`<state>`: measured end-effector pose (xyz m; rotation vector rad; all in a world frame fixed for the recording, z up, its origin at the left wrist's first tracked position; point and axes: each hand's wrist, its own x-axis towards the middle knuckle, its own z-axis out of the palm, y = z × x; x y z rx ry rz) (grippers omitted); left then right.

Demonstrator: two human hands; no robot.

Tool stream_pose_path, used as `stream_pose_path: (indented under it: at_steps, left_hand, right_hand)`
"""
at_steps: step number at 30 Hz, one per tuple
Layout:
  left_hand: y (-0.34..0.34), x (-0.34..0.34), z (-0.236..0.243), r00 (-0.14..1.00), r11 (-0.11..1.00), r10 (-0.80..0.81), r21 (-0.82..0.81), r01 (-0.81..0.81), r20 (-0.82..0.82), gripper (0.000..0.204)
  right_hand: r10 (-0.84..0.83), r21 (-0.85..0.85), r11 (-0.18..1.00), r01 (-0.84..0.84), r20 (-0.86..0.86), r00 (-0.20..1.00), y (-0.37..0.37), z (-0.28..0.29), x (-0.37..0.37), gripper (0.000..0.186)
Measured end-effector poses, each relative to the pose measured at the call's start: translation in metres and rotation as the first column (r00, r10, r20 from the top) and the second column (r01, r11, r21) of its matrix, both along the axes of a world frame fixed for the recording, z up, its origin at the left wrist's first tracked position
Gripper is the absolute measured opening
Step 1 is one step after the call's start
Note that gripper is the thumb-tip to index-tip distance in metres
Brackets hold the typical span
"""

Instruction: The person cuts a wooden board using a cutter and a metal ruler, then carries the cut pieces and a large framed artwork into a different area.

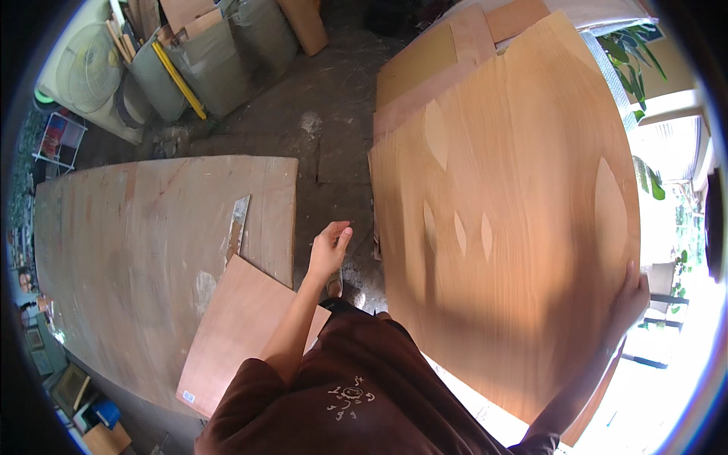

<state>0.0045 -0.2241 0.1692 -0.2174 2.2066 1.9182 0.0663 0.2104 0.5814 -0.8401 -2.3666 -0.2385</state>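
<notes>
A large plywood sheet [531, 250] with several pale, leaf-shaped patches fills the right side. My right hand [632, 297] holds its right edge, the fingers partly hidden by the sheet. My left hand [329, 247] is in the air between this sheet and the worktable, its fingers loosely bent with a gap to the thumb; nothing shows in it. Below and left of that hand, a smaller reddish plywood piece [239, 326] lies over the corner of the worktable [129, 265]. A flat scraper-like tool [237, 227] with a stained blade rests on the table beside that piece.
More boards [425, 76] lie under the large sheet at the far end. Across the dark floor [334, 159] stand bins [212, 68] of wood offcuts, a yellow bar [178, 80] and a fan [89, 67]. Leafy plants [629, 64] and bright daylight are at the right.
</notes>
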Motion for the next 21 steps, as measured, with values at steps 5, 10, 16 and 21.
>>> stream_pose_path:
  at_steps: [5,10,16,21]
  left_hand:
    - [-0.021,0.015,0.013,1.0,0.996,0.001,-0.086,-0.001,-0.003,0.038]
    - [-0.054,0.038,0.012,0.995,0.982,0.068,-0.172,-0.079,-0.072,0.037]
    - [-0.078,0.061,0.005,0.969,0.924,0.223,-0.294,-0.246,-0.107,0.029]
    - [-0.071,0.057,-0.002,0.945,0.765,0.219,-0.558,-0.321,-0.242,0.022]
  right_hand:
    - [-0.056,0.036,0.998,0.054,0.079,0.995,0.057,-0.041,-0.068,0.058]
    - [-0.043,0.064,0.997,0.037,0.089,0.995,0.084,-0.091,-0.129,0.062]
    - [-0.107,0.126,0.987,0.097,0.082,0.991,0.118,-0.117,-0.184,0.057]
    - [0.03,0.507,0.855,-0.104,0.152,0.988,0.133,-0.156,-0.166,0.03]
